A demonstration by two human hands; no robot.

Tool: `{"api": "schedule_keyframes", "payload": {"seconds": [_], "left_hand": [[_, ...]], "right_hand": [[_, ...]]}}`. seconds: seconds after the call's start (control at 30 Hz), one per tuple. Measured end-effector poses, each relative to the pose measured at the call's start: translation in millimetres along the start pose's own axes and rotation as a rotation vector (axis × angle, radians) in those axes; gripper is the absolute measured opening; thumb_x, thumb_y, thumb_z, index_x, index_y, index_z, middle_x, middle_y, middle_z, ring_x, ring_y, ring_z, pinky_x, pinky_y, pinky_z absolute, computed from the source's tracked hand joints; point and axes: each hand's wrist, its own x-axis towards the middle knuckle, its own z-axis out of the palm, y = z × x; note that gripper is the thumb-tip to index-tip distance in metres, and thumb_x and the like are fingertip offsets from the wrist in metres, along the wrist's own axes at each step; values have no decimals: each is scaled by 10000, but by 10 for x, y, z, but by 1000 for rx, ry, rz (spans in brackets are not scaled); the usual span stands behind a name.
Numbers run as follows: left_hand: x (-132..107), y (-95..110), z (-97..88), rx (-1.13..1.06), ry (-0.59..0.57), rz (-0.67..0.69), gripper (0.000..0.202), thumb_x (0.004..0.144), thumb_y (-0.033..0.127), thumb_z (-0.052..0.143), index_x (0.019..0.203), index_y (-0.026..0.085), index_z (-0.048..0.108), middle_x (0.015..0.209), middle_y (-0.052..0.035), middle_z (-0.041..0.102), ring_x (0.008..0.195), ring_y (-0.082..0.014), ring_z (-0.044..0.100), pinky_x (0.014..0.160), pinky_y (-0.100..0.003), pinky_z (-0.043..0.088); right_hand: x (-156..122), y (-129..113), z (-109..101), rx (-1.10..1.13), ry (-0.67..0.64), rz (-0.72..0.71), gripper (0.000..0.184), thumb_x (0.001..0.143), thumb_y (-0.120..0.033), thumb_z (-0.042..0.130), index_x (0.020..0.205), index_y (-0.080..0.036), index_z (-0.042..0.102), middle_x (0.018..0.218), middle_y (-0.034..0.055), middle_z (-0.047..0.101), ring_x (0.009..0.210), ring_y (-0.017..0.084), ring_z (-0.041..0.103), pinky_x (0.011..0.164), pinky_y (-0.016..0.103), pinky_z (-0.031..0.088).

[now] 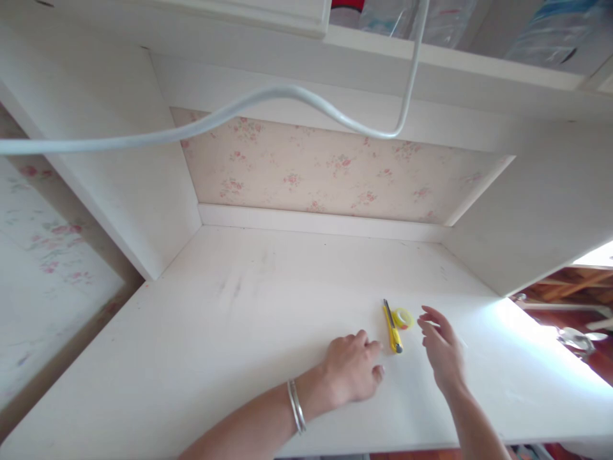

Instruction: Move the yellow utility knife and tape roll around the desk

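A yellow utility knife (392,326) lies on the white desk (249,332), with a small roll of clear tape (403,317) right beside it. My left hand (354,370), a silver bangle on its wrist, rests on the desk just left of the knife with its fingers curled under. Whether anything is inside them is hidden. My right hand (443,348) hovers just right of the tape, fingers apart and holding nothing.
The desk sits in a white alcove with side panels and a floral back wall (330,172). A white cable (268,99) hangs across the upper view. A shelf above holds plastic-wrapped items (550,32). At the right, past the desk edge, lies clutter on a reddish floor (575,319).
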Motion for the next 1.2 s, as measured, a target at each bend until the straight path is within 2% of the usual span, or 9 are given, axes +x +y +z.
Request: {"api": "schedule_keyframes", "payload": {"seconds": [0.17,0.27,0.37,0.5,0.6,0.8,0.9,1.0,1.2], "left_hand": [[423,363,295,118,21,-19,447,853,462,393,1246,258,454,1115,-121,489,966,-281,505,768,-429,443],[565,382,375,156,16,-48,404,853,434,423,1199,244,505,1101,-125,490,978,-285,491,757,-420,444],[569,260,317,188,44,-59,300,893,287,351,1079,220,576,1064,-117,500,923,-246,519,718,-364,451],[425,-132,-7,229,65,-78,352,893,148,292,1106,238,558,991,-109,521,915,-222,520,716,-321,449],[228,-559,-366,245,95,-109,404,886,122,308,1221,278,473,966,-100,539,938,-218,501,775,-316,438],[-351,-1459,-1019,314,309,-373,298,918,171,312,1182,199,446,964,-93,560,956,-215,493,837,-320,403],[-637,-1847,-1211,363,413,-489,286,915,169,326,1175,184,444,982,-92,570,968,-214,498,861,-318,384],[-872,-2164,-1297,399,485,-589,276,903,170,362,1163,166,454,988,-93,577,969,-218,510,871,-319,376],[-1140,-2508,-1280,365,582,-643,254,888,216,425,1127,163,493,1003,-86,596,941,-222,536,860,-324,391]], "right_hand": [[148,387,-43,-296,-178,-85,620,685,-398,512,1286,-261,444,1222,77,443,818,176,582,703,311,485],[178,440,-15,-400,-261,-172,614,724,-437,497,1312,-278,422,1307,75,397,835,170,601,732,310,491],[240,412,23,-502,-318,-267,581,769,-466,469,1316,-278,426,1301,74,449,860,186,609,740,318,486],[334,361,90,-643,-334,-346,502,790,-466,452,1235,-244,517,1138,76,589,936,226,591,810,349,455],[358,322,154,-689,-313,-304,488,777,-505,463,1193,-259,535,1070,64,620,902,227,598,772,348,459],[223,21,476,-609,-313,-309,500,755,-512,491,1175,-242,513,1065,65,620,920,230,587,777,348,446],[66,-285,821,-500,-379,-342,488,750,-488,514,1168,-236,507,1072,61,618,910,217,585,783,337,442],[-137,-644,1265,-368,-474,-394,475,736,-429,543,1165,-228,508,1095,60,612,893,197,590,807,327,434],[-597,-1340,2163,-226,-689,-514,479,730,-327,573,1187,-204,503,1157,73,588,990,205,560,870,327,412]]}}
